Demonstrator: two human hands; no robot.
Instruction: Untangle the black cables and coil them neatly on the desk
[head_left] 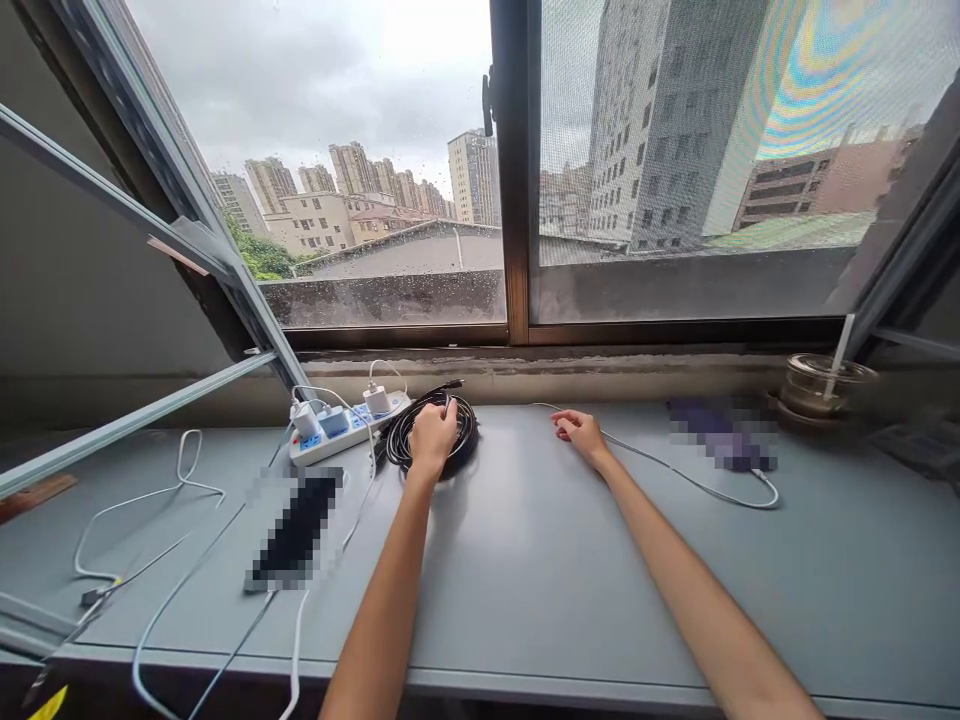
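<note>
My left hand (433, 436) rests on a coil of black cable (465, 436) at the back of the grey desk (525, 570), its fingers curled closed around the strands. My right hand (580, 431) lies further right on the desk, fingers bent and pinched at a thin white cable (675, 470) that runs off to the right. A white power strip (341, 425) with white chargers plugged in sits just left of the coil.
A blurred dark phone (296, 535) lies at the left with several white cables (150, 500) looping around it. A blurred purple object (720, 435) and a glass jar with a straw (821, 385) stand at the back right. A window frame (514, 200) rises behind the desk.
</note>
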